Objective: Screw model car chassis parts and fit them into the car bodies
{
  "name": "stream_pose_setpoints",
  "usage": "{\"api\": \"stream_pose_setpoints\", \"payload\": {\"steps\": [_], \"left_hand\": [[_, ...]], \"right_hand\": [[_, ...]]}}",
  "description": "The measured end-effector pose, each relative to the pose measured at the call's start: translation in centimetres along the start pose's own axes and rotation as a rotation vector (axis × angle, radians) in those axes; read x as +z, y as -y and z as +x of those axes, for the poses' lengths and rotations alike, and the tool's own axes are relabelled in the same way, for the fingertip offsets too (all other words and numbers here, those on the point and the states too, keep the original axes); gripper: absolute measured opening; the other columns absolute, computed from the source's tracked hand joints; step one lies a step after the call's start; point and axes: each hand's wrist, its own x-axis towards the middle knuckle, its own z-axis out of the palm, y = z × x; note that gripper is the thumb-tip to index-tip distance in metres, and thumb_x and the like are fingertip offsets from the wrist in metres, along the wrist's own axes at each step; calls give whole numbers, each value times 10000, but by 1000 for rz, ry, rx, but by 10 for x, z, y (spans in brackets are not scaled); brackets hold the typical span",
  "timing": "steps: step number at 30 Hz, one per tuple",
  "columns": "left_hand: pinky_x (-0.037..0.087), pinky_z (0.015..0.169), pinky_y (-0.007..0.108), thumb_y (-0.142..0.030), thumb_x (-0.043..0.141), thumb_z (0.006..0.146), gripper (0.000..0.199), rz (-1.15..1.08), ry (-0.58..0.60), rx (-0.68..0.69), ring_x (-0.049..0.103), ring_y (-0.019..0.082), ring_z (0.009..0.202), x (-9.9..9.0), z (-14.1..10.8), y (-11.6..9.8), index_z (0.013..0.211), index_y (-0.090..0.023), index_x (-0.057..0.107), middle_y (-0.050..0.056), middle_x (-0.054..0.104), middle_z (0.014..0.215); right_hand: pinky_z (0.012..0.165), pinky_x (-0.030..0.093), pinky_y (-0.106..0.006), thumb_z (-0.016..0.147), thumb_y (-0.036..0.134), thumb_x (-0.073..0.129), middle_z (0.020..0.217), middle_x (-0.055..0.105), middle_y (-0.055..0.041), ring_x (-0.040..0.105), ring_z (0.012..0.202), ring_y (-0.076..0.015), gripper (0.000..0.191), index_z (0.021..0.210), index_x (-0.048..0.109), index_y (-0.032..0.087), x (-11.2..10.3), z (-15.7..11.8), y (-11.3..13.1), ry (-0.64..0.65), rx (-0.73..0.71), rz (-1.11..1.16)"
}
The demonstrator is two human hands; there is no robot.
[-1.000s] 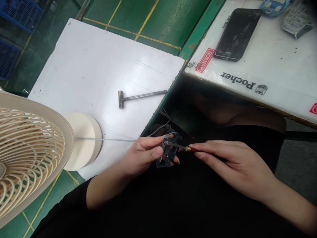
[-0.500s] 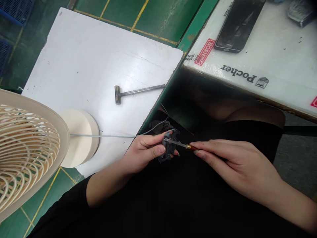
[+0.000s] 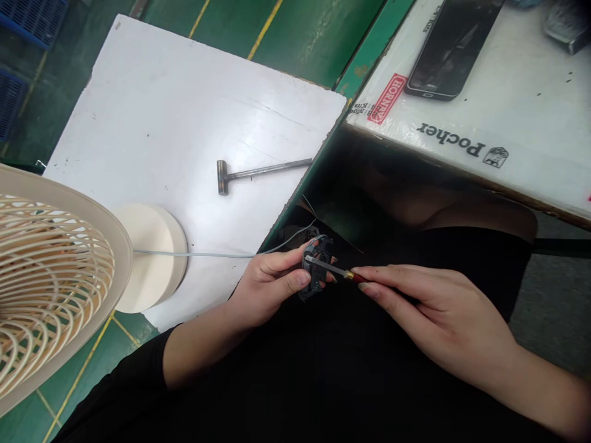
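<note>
Surface, one: a white board [image 3: 184, 104], its edge chipped, above a green floor [image 3: 305, 37] ruled in yellow lines, with blue crates [image 3: 32, 18] at the far left. Surface, two: a white covered tabletop [image 3: 521, 111], lettered "Pocher", at the right. Left hand [image 3: 272, 283], one: reached in from the lower left, thumb and fingers pinching a dark openwork part [image 3: 317, 283], which was held up over the black clothing [image 3: 323, 369], just beyond the board's edge. Right hand [image 3: 438, 307], one: came in from the right, thumb and forefinger closed on the red handle of a slim metal tool [image 3: 329, 266], its flat tip against the part. Also present: a hammer [image 3: 222, 178], lying on the board; a cream fan [image 3: 120, 240], its round base [image 3: 159, 258] on the board; a grey cord [image 3: 221, 255], running from the base toward the left hand; a black phone [image 3: 455, 49], lying on the tabletop. Obstructions: the fan's guard hid some of its base and the board's near left portion; the part covered some left fingers, and the blade crossed its face.
</note>
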Motion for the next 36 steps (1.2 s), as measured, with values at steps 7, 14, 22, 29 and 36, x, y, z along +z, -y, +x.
{"api": "stream_pose_setpoints", "payload": {"steps": [7,14,22,29,36], "left_hand": [[647,1260,556,-348,868,1120,469,-20,-33,54,871,337,1320,3,0,4,1585,-299,827,149,886,1463],[673,1222,522,-356,854,1131,486,-5,-39,40,880,335,1305,1,-1,2,1609,-284,809,155,898,1432],[510,1403,616,-342,877,1111,502,48,-80,91,799,360,1476,1,-2,2,1608,-321,807,128,876,1501],[536,1383,611,-341,845,1135,488,32,-43,79,815,355,1451,0,-2,2,1620,-326,798,131,857,1540],[580,1341,591,-320,834,1143,474,24,-30,91,842,340,1394,1,-3,2,1615,-337,802,125,883,1483]], "right_hand": [[875,783,-280,1154,253,751,1202,956,-6,942,978,-214,220,1303,910,286,3,1,2,-14,20,16],[875,784,-286,1157,279,759,1223,954,-11,945,1015,-229,213,1295,920,290,3,5,1,10,45,51],[818,773,-279,1121,281,803,1147,959,-11,937,937,-227,194,1261,935,309,2,9,3,28,89,127],[842,769,-270,1114,266,803,1150,959,-15,939,950,-222,194,1248,938,303,3,10,3,42,85,159],[772,754,-241,1123,248,790,1104,959,0,929,883,-195,201,1250,933,305,2,9,3,49,68,154]]}}
